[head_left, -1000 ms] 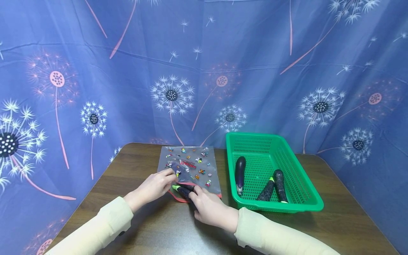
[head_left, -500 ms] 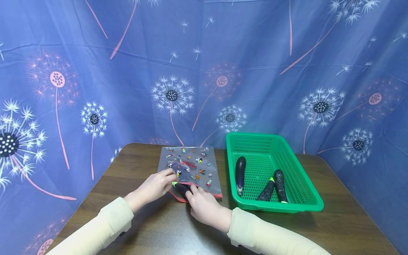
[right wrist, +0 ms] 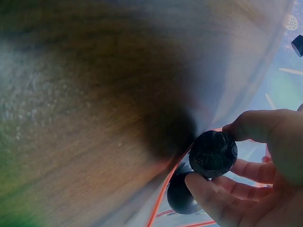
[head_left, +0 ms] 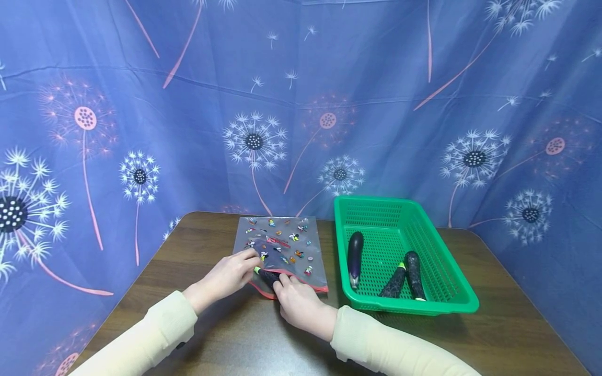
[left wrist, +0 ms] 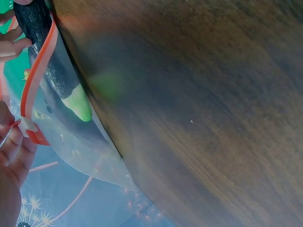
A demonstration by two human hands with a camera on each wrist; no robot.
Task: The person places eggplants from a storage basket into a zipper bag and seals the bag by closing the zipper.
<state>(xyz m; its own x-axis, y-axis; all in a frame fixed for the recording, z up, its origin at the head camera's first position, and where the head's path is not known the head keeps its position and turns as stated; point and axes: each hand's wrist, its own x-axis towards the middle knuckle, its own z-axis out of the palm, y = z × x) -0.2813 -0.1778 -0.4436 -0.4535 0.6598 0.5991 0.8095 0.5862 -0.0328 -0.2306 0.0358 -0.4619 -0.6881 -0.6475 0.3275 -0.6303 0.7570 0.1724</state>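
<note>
Gripping a rough, dark eggplant (head_left: 268, 278) by its blunt end, the fingers of the right hand (head_left: 303, 304) curl round it at the red-edged mouth of a clear printed bag (head_left: 282, 235); its green tip lies inside, pointing away from them. Near that tip, the left hand (head_left: 235, 269) pinches the bag's edge. A second, glossy eggplant (right wrist: 182, 198) sits just beside the right fingers. Further to their right on the worktop (head_left: 282, 352), a green basket (head_left: 409, 307) holds three more eggplants (head_left: 356, 256).

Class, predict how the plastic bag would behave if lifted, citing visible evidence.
The bag is probably floppy: its red rim bows open. It seems thin, being transparent. Lifted, it might sag, since a dark vegetable lies partly inside.
</note>
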